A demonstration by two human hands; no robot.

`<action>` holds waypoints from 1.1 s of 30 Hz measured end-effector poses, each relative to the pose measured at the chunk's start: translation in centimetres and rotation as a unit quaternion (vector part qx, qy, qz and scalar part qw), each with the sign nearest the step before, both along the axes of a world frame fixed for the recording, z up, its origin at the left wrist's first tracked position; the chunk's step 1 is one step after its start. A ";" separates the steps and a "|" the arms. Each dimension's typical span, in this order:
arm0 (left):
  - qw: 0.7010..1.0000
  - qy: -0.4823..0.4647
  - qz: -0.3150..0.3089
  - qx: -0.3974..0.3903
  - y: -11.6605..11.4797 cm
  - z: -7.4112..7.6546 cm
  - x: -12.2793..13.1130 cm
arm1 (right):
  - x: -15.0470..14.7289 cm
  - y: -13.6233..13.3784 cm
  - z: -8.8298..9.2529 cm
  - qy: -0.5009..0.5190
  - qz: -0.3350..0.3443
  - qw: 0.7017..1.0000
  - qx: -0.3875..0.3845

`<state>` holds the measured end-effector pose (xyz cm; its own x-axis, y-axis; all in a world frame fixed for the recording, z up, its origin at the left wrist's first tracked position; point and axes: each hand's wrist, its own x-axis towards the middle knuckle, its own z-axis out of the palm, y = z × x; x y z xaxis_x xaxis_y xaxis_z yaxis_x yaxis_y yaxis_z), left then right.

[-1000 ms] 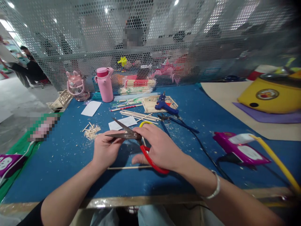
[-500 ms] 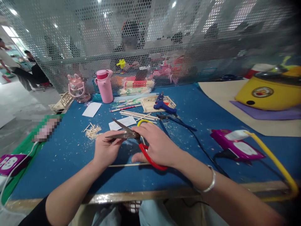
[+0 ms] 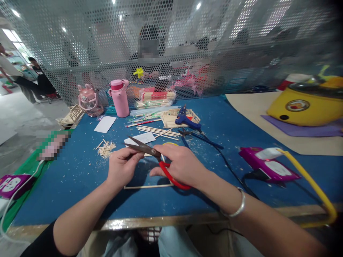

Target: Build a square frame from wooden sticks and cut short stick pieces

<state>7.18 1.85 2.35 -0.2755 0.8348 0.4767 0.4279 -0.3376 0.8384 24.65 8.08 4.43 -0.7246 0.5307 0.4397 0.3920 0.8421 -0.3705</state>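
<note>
So the main thing here is how the scissors (image 3: 153,151) line up with the 2 hands. The right hand (image 3: 182,162) has them by the red handle, fingers wrapped around, thumb hanging out on the near side. The long axis runs from that grip leftward and a bit away from the body, so the tips end up out past the fingertips of the left hand (image 3: 122,166). The 2 blades sit slightly apart, just a narrow V.

The left hand is the nearer hand to the blade ends, and it's right under them. Its thumb and index finger are drawn into a narrow pinch. There's a pale sliver just past the thumb tip, but I can't tell whether the hand is holding it, since the blades cover that spot.

1 thin stick (image 3: 147,187) lies crosswise on the tabletop (image 3: 80,185), on the body side of both hands, its right end close to the right hand. Beyond the blades there's a white paper slip (image 3: 147,136), then some loose sticks (image 3: 158,131). A pile of offcuts (image 3: 106,149) sits just left of the left hand.
</note>
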 end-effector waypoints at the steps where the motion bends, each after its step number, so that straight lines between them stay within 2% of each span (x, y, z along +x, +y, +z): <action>1: 1.000 -0.005 0.001 -0.002 0.0 0.0 0.0 | 0.0 0.0 0.1 -0.003 0.001 1.000 -0.002; 11: 1.000 -0.023 0.001 0.001 0.2 -0.4 -0.1 | -0.3 0.0 0.3 -0.006 0.016 1.000 0.011; 14: 1.000 -0.016 0.006 0.005 0.2 -0.2 0.0 | -0.2 -0.1 0.2 -0.002 0.000 1.000 0.006; 18: 1.000 -0.015 0.007 0.002 0.2 0.0 0.1 | -0.2 -0.1 0.0 0.004 -0.014 0.998 -0.053; 21: 0.999 0.033 -0.015 0.016 0.3 0.0 0.2 | -0.6 -0.1 -0.2 0.069 -0.025 0.987 -0.140; 23: 0.996 0.079 -0.038 0.029 0.3 0.0 0.3 | -1.0 -0.2 -0.3 0.146 -0.031 0.961 -0.232; 27: 0.992 0.083 -0.096 0.025 0.2 -0.2 0.6 | -1.7 -0.6 -0.4 0.251 0.001 0.860 -0.444; 29: 0.995 0.026 -0.099 0.005 0.2 -0.3 0.8 | -1.8 -0.8 -0.6 0.267 0.020 0.828 -0.492; 33: 0.983 -0.152 -0.068 -0.071 0.3 -0.3 1.3 | -2.0 -0.9 -1.0 0.305 0.035 0.794 -0.526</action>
<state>8.44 2.14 2.09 -0.2684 0.9261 0.2650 0.1082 -0.2444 0.9636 22.63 7.14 3.45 -0.5920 0.8036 0.0610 -0.1640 -0.0460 -0.9854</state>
